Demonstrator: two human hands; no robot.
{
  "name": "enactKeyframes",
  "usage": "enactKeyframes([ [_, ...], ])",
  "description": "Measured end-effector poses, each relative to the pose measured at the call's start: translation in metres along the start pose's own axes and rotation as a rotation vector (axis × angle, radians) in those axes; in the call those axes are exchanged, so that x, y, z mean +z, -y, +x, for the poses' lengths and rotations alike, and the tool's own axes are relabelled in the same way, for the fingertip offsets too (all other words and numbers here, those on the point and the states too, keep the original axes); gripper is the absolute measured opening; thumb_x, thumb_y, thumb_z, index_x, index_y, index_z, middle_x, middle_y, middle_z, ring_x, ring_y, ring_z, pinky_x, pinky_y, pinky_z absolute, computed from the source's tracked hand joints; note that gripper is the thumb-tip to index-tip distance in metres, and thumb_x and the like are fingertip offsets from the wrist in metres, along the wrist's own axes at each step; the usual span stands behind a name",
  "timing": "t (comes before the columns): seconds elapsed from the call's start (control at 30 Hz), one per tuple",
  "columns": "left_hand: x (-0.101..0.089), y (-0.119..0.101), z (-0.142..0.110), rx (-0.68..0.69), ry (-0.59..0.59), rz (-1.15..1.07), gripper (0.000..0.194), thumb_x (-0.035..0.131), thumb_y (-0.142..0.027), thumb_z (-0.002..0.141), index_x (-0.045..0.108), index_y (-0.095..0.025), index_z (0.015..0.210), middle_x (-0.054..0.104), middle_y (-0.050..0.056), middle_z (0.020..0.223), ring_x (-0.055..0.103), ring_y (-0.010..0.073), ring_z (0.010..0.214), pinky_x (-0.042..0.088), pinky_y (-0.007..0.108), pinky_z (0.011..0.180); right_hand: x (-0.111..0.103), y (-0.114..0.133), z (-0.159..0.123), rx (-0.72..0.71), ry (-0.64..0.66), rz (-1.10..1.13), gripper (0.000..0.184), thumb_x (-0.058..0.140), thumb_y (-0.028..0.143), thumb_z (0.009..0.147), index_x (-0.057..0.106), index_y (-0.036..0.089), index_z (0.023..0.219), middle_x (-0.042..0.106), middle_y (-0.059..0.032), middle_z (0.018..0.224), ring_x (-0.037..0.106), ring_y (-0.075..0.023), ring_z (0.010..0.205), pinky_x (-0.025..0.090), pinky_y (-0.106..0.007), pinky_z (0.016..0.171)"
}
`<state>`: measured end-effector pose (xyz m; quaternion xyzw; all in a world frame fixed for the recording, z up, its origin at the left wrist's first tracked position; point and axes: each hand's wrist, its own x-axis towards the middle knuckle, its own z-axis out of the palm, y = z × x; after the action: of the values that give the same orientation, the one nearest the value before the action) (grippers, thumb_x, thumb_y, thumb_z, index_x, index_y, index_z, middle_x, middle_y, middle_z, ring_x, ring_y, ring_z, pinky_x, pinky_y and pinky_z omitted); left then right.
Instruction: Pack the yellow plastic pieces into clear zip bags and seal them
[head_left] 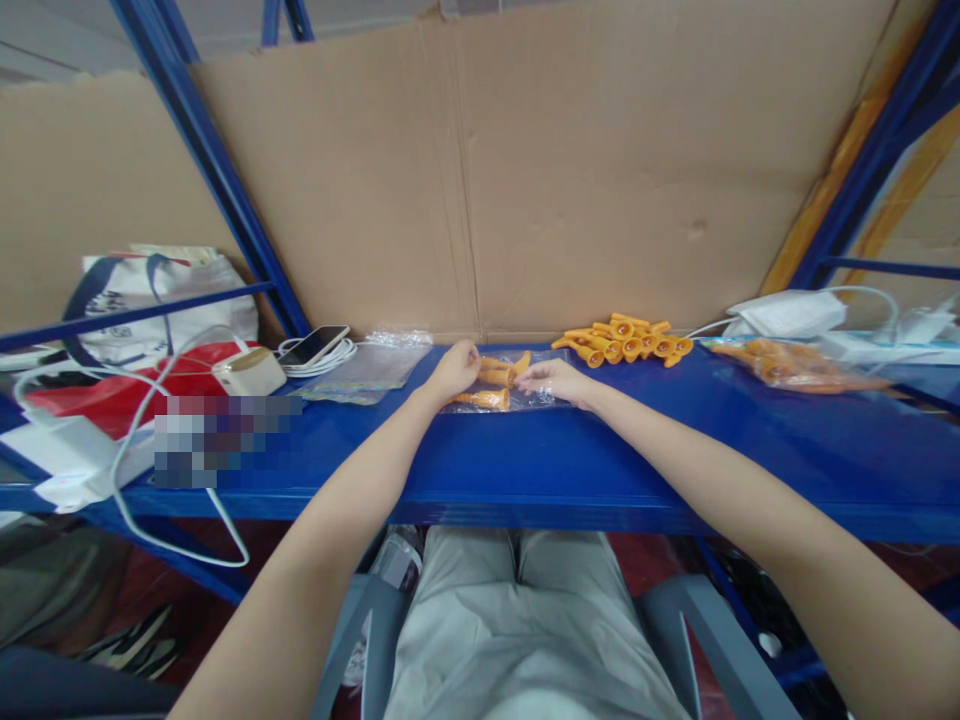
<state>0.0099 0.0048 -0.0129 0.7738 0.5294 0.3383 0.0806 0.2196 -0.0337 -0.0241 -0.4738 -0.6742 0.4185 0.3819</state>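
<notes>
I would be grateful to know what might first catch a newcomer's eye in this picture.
Probably the pile of bright orange, trumpet-shaped pieces on the blue tabletop, just beyond the bare right hand and to its right. Next might come the similar orange pieces with clear plastic film, between that hand and the bare left hand. At the far left, a red item stands out before a white-and-navy bag.

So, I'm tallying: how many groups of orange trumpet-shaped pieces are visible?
3: cluster between left hand and right hand; loose pile before the cardboard; bagful at right. Others may be hidden.
</notes>
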Motion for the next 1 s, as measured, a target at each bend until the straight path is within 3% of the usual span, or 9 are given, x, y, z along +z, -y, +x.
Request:
enactKeyframes([
  [0.23,0.007,0.006,0.002,0.005,0.112,0.069,0.018,0.047,-0.012,0.083,0.059,-0.02,0.095,0.068,0.01,0.113,0.062,0.0236,0.112,0.043,0.037,0.103,0.006,0.013,-0.011,-0.002,0.131,-0.11,0.027,0.065,0.006,0.081,0.077,0.017,0.102,0.074,-0.0077,0.112,0.068,-0.0132,0.098,0.048,-0.033,0.101],
  [0.43,0.012,0.011,0.004,0.0,0.151,0.095,0.024,0.043,-0.014,0.086,0.059,-0.02,0.103,0.067,0.011,0.118,0.061,0.0235,0.115,0.042,0.037,0.105,0.013,0.019,-0.017,0.024,0.184,-0.111,0.032,0.064,0.007,0.082,0.075,0.016,0.111,0.074,-0.0082,0.113,0.069,-0.0125,0.087,0.049,-0.036,0.1],
  [0.57,0.018,0.01,0.006,-0.019,0.126,0.04,0.024,0.043,-0.018,0.089,0.061,-0.018,0.104,0.066,0.012,0.122,0.056,0.0227,0.124,0.035,0.035,0.111,0.019,0.019,-0.017,0.006,0.154,-0.015,0.036,0.063,0.01,0.086,0.071,0.018,0.12,0.07,-0.01,0.122,0.069,-0.0113,0.081,0.05,-0.038,0.099],
  [0.73,0.017,0.008,0.006,-0.015,0.097,-0.016,0.027,0.045,-0.021,0.089,0.063,-0.016,0.108,0.059,0.013,0.137,0.047,0.0225,0.136,0.026,0.035,0.118,0.022,0.017,-0.014,-0.012,0.099,0.026,0.032,0.059,0.01,0.089,0.072,0.018,0.117,0.07,-0.0093,0.124,0.069,-0.0097,0.077,0.05,-0.036,0.099],
  [0.87,0.012,0.009,0.007,0.05,0.035,-0.052,0.018,0.049,-0.022,0.086,0.065,-0.019,0.094,0.059,0.01,0.138,0.048,0.0214,0.135,0.029,0.035,0.118,0.017,0.016,-0.011,0.017,0.046,0.043,0.03,0.056,0.004,0.087,0.073,0.013,0.11,0.074,-0.0114,0.113,0.07,-0.0098,0.076,0.052,-0.032,0.095],
  [1.0,0.011,0.009,0.007,0.06,0.052,-0.053,0.013,0.051,-0.023,0.084,0.06,-0.021,0.074,0.065,0.011,0.13,0.051,0.0233,0.132,0.033,0.037,0.116,0.005,0.018,-0.006,0.03,-0.05,-0.036,0.027,0.053,0.008,0.09,0.072,0.011,0.108,0.076,-0.012,0.103,0.07,-0.0109,0.071,0.056,-0.026,0.077],
])
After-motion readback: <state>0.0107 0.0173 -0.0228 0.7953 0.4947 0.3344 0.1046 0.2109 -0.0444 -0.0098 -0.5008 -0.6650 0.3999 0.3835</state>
